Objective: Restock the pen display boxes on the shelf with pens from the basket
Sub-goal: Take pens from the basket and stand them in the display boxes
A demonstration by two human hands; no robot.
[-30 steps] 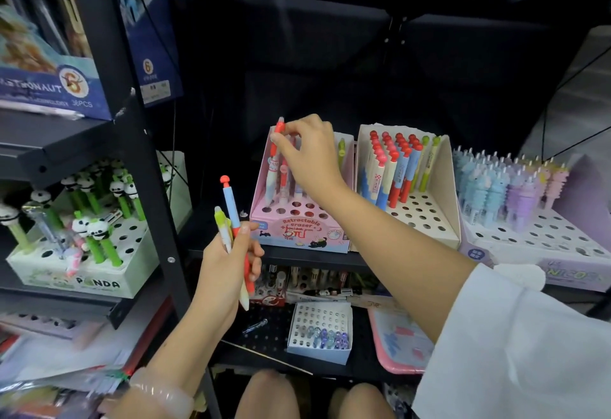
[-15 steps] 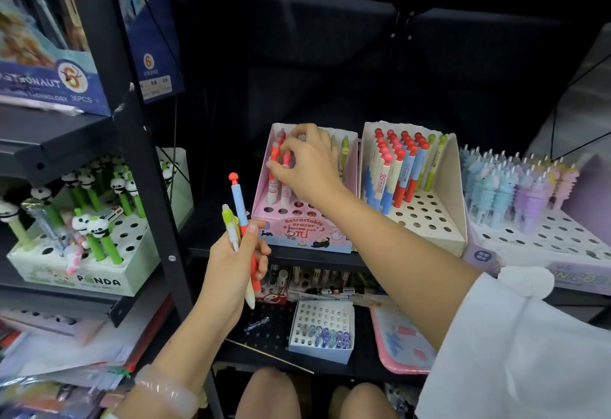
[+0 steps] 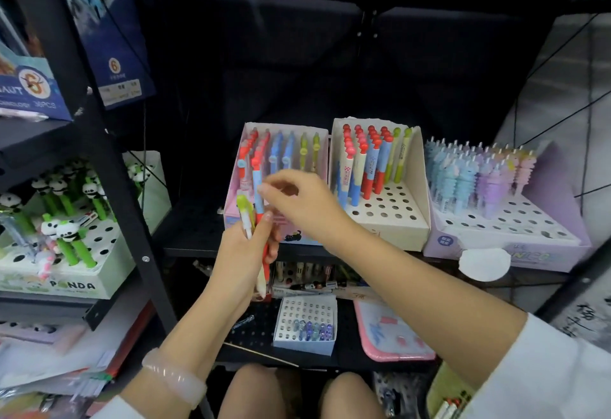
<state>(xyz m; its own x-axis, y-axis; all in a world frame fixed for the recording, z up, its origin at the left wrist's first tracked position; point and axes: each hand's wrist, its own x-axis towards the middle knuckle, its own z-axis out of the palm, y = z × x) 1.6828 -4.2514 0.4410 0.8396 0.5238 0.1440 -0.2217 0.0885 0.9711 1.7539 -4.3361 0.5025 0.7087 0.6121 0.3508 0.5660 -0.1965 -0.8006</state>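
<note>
Reaching from 3 o'clock, the right hand (image 3: pixel 299 198) pinches the blue pen (image 3: pixel 259 192) in the left hand's (image 3: pixel 243 255) gripped bundle before the pink display box (image 3: pixel 235 187), risking dislodging the green pen (image 3: pixel 245 217).

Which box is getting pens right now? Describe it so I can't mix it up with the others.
On the middle shelf three boxes stand in a row. It is the leftmost, the pink box, just behind both hands. Unlike the cream box beside it, it holds a single back row of red, blue and green pens.
</note>
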